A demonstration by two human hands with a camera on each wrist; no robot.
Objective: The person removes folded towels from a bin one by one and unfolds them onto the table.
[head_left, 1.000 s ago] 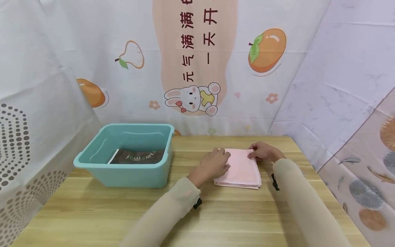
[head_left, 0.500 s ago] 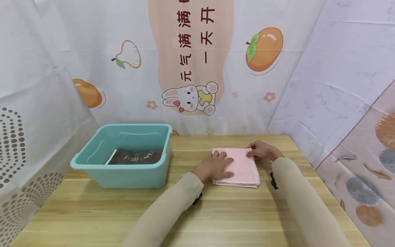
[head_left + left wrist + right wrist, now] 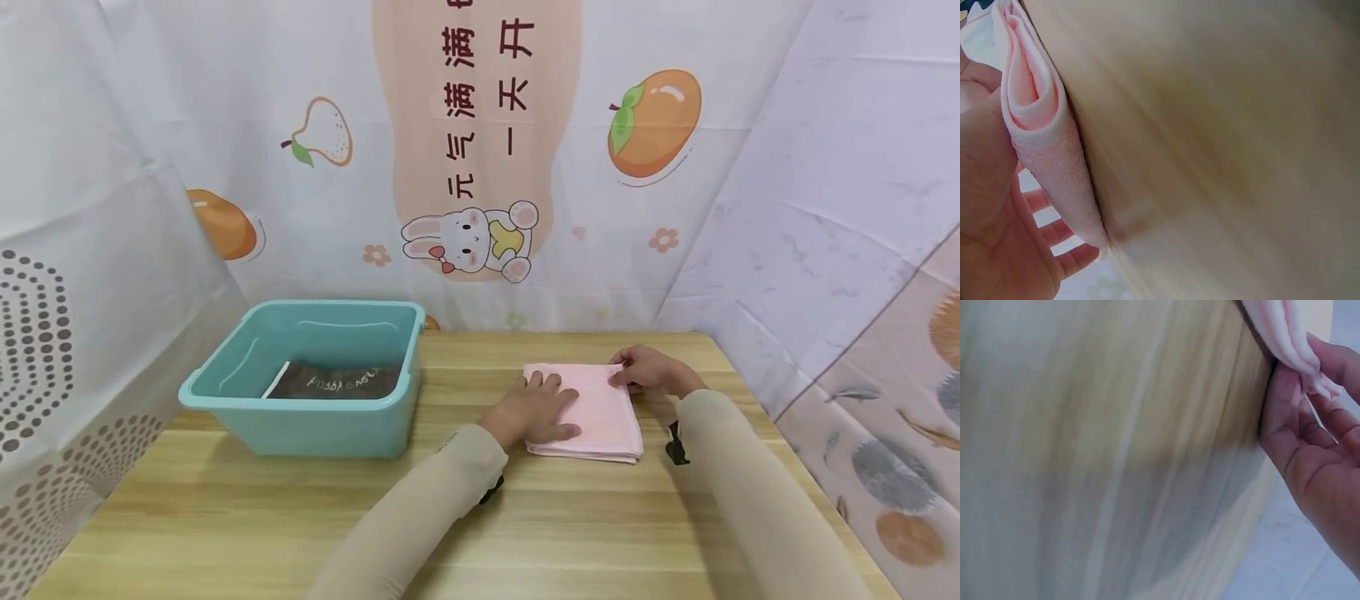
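Observation:
A pink towel [image 3: 600, 421], folded into a square of several layers, lies on the wooden table. My left hand [image 3: 534, 410] rests on its left part, fingers spread and fairly straight. In the left wrist view, the rounded fold of the towel [image 3: 1054, 162] shows beside the palm. At the far right corner, my right hand [image 3: 651, 369] pinches the cloth. The right wrist view shows that corner of the towel [image 3: 1291, 344] between thumb and fingers, layers bunched together.
A light blue plastic basin [image 3: 330, 429] stands on the left of the table [image 3: 570, 533]. In it lies a dark brown cloth [image 3: 330, 382] with pale lettering and a white edge. Patterned curtains [image 3: 585, 208] hang behind the table and at both sides.
My left hand has gone from bent fingers at the towel's left side to spread fingers lying on top. The right hand keeps its pinch at the far right corner.

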